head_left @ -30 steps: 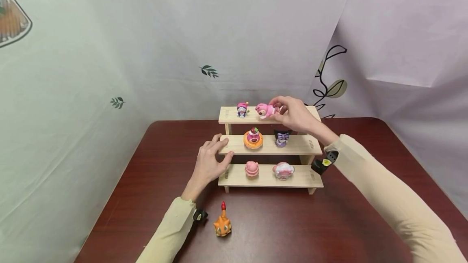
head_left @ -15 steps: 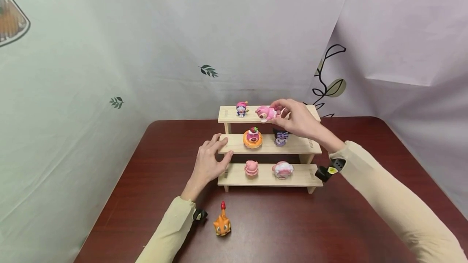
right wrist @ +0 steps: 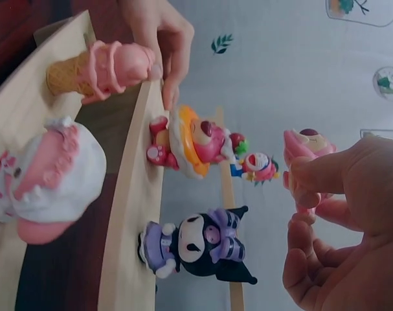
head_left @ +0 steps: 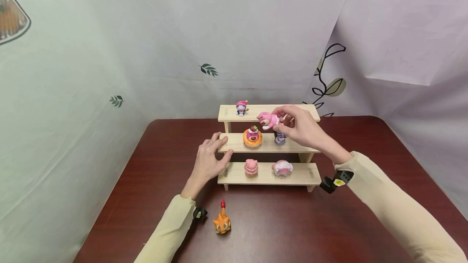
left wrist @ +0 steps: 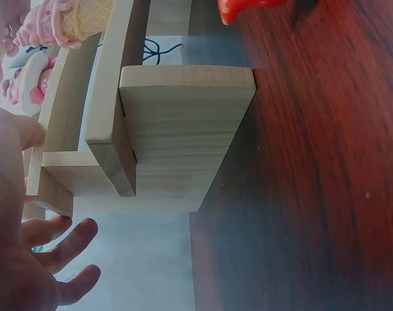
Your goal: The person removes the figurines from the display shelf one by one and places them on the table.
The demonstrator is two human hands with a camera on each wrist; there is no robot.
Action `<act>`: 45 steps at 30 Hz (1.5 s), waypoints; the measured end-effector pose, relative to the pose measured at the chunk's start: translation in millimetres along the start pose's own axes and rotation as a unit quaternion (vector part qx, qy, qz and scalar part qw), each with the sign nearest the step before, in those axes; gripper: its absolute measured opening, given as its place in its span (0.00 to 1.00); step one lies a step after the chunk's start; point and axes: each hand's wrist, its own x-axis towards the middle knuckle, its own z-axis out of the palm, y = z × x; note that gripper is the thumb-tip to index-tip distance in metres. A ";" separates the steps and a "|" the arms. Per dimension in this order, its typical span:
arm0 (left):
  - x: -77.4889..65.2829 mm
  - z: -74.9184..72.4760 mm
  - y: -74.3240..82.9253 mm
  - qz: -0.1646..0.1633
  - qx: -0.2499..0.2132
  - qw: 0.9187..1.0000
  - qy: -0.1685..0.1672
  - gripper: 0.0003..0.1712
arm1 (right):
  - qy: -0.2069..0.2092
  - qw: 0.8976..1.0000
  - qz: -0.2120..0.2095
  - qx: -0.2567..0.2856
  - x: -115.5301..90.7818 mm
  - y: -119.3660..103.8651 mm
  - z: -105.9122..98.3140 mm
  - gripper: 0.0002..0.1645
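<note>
Pink bear figurine [head_left: 268, 120]: Apparently free of all shelves, ahead of the top shelf's front edge and above the middle shelf; body lengthwise, head to the left.
Right hand [head_left: 305, 129]: Pinches the figurine by its body between thumb and fingers; the head projects, presumably keeping fingertips off neighbouring pieces.
Left hand [head_left: 210, 157]: Grips the left end of the middle shelf [head_left: 296, 146], thumb and fingers on opposite sides of the board; likely steadies the wooden stand.
Clearance, middle shelf: The purple-and-black figurine [right wrist: 196, 243] stands near, below the held piece, and would be the first contact hazard on descent. The orange-ring figurine [head_left: 252, 138] stands to its left, with a gap between.
Clearance, top shelf [head_left: 310, 113]: The blue figurine [head_left: 241, 108] stands near the left end; bare board extends to its right.
Lower shelf [head_left: 234, 173]: Ice-cream figurine [head_left: 251, 167] and white-and-pink figurine [head_left: 282, 168], set apart.
Worktop [head_left: 278, 226]: The orange figurine [head_left: 222, 223] lies beside the left wrist, limiting room there; wider room lies front-right.
</note>
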 end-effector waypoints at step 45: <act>0.8 -1.4 0.6 -0.010 0.000 1.000 -0.010 0.27 | 0.062 0.994 -0.070 0.053 -97.1 -23.5 44.6 0.22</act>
